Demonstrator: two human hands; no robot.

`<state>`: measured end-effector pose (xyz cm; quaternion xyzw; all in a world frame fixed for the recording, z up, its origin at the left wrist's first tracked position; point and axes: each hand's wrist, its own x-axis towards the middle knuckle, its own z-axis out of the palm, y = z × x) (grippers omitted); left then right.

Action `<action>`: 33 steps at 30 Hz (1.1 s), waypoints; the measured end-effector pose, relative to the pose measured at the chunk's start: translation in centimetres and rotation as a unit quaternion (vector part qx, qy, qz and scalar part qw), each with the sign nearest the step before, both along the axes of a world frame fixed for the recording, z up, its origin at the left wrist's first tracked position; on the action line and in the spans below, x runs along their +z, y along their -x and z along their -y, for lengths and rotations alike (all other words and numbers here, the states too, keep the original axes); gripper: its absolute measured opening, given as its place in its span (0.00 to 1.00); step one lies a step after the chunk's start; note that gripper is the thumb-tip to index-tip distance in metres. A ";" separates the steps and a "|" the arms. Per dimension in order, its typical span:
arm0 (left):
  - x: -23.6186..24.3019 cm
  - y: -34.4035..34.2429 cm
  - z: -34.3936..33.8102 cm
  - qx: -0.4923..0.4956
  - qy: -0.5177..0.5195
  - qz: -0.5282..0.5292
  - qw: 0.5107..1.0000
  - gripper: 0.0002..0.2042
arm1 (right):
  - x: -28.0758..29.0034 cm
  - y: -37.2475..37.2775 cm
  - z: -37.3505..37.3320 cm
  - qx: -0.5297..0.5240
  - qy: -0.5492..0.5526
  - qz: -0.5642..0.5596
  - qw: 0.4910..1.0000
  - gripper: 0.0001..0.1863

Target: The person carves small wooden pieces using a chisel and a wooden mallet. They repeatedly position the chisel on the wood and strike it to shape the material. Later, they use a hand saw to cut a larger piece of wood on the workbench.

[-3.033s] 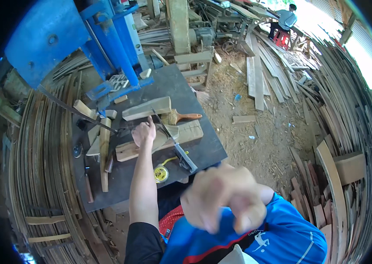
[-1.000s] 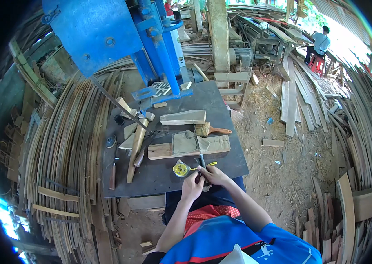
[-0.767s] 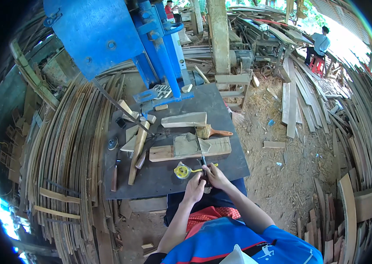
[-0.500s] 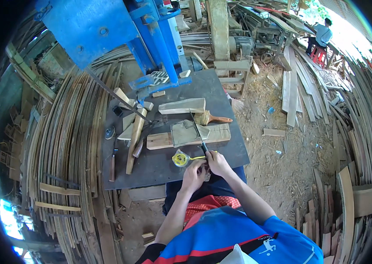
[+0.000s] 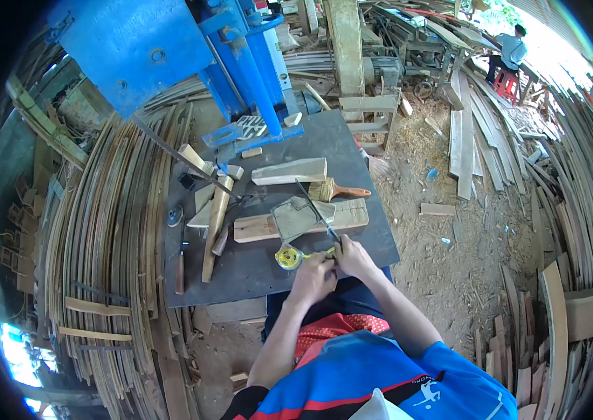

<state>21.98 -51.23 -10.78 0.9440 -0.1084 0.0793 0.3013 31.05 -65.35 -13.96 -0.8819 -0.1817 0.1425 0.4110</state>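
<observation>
My right hand [image 5: 354, 257] is closed around the dark handle of a long, narrow-bladed knife [image 5: 319, 212], its blade angled up and left over the table. Beside it, my left hand [image 5: 312, 278] has curled fingers near the handle's lower end; whatever they hold is hidden. A round yellow tape measure [image 5: 287, 257] lies just left of the hands, a short yellow strip reaching toward my fingers. Beneath the blade, a thin grey sheet [image 5: 295, 219] rests across a long wooden block [image 5: 252, 228]. Farther back lie a second wooden block [image 5: 289, 172] and a wooden-handled brush [image 5: 349, 191].
The dark table [image 5: 258, 273] also carries a wooden mallet [image 5: 217, 225] and a thin tool with a brown handle [image 5: 180, 273]. A blue machine [image 5: 142, 52] overhangs its far left. Stacked boards [image 5: 107, 238] line the left. A person [image 5: 511, 52] sits far right.
The knife has tilted further left, and my right hand has shifted slightly right. My left hand has moved slightly right, its fingers now against the right hand. The grey sheet has shifted slightly.
</observation>
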 end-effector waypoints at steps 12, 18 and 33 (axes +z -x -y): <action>-3.9 -11.7 -7.1 0.260 -0.141 0.149 0.944 0.23 | 1.5 0.5 0.3 -0.006 0.145 0.137 0.980 0.10; -4.4 -13.2 -6.7 0.270 -0.193 0.050 0.942 0.23 | 3.8 -1.1 -0.6 0.016 0.191 0.089 0.977 0.08; -2.2 -12.8 -6.1 0.293 -0.149 0.000 0.944 0.20 | 0.9 -1.3 -1.9 -0.010 0.178 0.129 0.975 0.12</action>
